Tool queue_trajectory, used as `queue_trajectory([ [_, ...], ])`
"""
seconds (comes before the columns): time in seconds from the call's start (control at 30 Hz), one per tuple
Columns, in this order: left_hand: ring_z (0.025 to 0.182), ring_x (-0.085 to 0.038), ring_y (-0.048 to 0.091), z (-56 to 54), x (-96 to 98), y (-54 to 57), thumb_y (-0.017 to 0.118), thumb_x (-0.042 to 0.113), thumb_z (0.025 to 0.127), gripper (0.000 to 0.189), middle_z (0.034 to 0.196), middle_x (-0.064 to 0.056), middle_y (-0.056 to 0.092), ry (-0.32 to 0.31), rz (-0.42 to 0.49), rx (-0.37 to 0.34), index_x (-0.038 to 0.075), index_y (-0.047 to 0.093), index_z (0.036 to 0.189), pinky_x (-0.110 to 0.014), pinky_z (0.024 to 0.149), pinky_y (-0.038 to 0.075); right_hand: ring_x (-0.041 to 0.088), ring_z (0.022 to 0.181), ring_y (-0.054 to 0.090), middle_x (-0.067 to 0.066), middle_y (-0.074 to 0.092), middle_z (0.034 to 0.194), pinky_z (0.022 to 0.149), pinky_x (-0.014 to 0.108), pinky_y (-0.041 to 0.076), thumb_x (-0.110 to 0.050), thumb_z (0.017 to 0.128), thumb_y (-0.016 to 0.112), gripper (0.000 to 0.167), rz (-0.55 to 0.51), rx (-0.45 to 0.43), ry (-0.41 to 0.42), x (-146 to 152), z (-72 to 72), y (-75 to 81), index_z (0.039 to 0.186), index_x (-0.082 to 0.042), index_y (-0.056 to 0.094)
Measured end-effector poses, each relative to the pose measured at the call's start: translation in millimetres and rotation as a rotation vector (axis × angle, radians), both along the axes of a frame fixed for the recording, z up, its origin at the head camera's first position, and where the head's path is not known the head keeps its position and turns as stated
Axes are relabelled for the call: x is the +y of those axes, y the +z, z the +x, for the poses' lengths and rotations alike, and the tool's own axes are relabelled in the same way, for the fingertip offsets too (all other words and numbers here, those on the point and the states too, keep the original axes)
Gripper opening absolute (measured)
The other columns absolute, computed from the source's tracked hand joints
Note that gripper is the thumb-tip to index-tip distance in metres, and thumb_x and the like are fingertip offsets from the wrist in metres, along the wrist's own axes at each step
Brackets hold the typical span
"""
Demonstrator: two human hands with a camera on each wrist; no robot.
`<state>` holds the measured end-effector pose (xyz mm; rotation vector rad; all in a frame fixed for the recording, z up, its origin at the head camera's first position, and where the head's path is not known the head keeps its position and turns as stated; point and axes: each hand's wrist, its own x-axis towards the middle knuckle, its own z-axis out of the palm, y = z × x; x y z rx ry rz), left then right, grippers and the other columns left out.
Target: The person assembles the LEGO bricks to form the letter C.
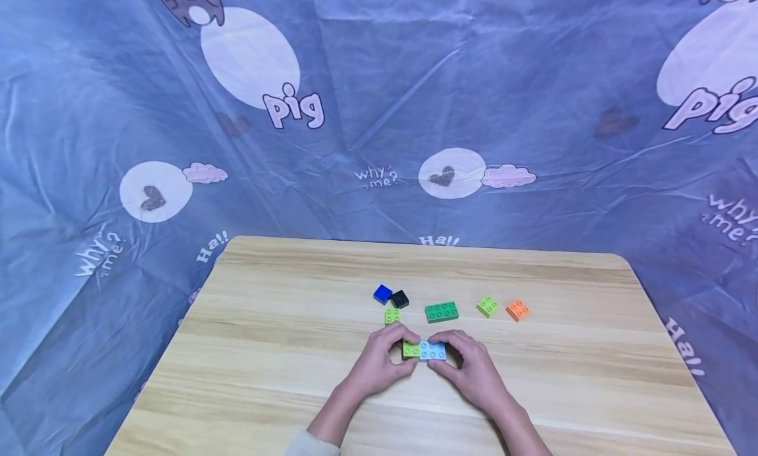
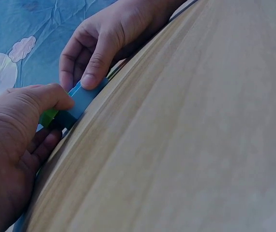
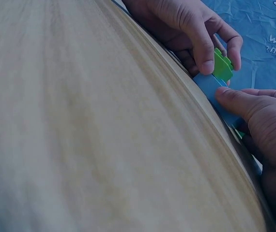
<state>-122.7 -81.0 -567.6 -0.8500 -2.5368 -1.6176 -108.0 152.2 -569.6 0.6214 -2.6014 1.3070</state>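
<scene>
Near the middle of the table, my left hand (image 1: 381,362) pinches a lime-green building brick (image 1: 411,351) between thumb and fingers. My right hand (image 1: 476,365) grips a light blue brick (image 1: 433,352) at its right end, thumb on the near side. Studs show on top of both bricks. The right wrist view has the lime-green brick (image 3: 223,66) standing higher than the blue brick (image 3: 207,87), over its left end. In the left wrist view the blue brick (image 2: 83,100) lies low against the table, and fingers hide part of the lime-green one.
Behind the hands lie a blue brick (image 1: 382,294), a black brick (image 1: 400,299), a second lime-green brick (image 1: 393,316) and a long green brick (image 1: 441,312). Farther right are another lime-green brick (image 1: 487,306) and an orange brick (image 1: 518,310). A printed blue cloth (image 1: 355,133) hangs behind the wooden table (image 1: 284,291).
</scene>
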Motion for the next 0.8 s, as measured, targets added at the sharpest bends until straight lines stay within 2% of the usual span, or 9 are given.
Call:
queue_trajectory([
  [0.4, 0.106, -0.007, 0.066, 1.2, 0.5, 0.9, 0.086, 0.003, 0.083, 0.033, 0.115, 0.007, 0.072, 0.008, -0.034, 0.009, 0.015, 0.072, 0.11, -0.027, 0.095, 0.057, 0.01, 0.11, 0.069, -0.017, 0.073, 0.114, 0.097, 0.038, 0.059, -0.016, 0.078, 0.095, 0.045, -0.004, -0.018, 0.0, 1.1, 0.6, -0.6, 0.116, -0.024, 0.074],
  [0.57, 0.1, -0.005, 0.063, 0.9, 0.1, -0.4, 0.087, 0.007, 0.083, 0.04, 0.115, 0.009, 0.07, 0.005, -0.047, -0.009, 0.018, 0.071, 0.119, -0.026, 0.09, 0.057, 0.01, 0.109, 0.069, -0.017, 0.073, 0.114, 0.097, 0.038, 0.059, -0.014, 0.077, 0.095, 0.046, -0.007, -0.029, -0.005, 0.9, 1.2, 0.5, 0.117, -0.024, 0.074],
  [0.67, 0.108, -0.006, 0.064, 0.4, 0.4, -0.8, 0.088, 0.017, 0.086, 0.046, 0.122, 0.011, 0.07, 0.004, -0.072, -0.016, 0.022, 0.069, 0.128, -0.028, 0.095, 0.056, 0.01, 0.11, 0.069, -0.016, 0.073, 0.115, 0.098, 0.039, 0.059, -0.013, 0.077, 0.095, 0.046, -0.008, -0.029, -0.009, 0.8, 1.1, 0.7, 0.116, -0.024, 0.074],
  [0.8, 0.123, -0.01, 0.064, 0.4, 0.3, -1.0, 0.085, 0.027, 0.091, 0.045, 0.131, 0.011, 0.07, 0.014, -0.104, -0.018, 0.025, 0.069, 0.133, -0.035, 0.107, 0.052, 0.011, 0.111, 0.069, -0.016, 0.072, 0.116, 0.101, 0.036, 0.057, -0.015, 0.078, 0.095, 0.047, -0.009, -0.025, -0.001, 0.7, 0.1, 0.2, 0.119, -0.023, 0.073],
])
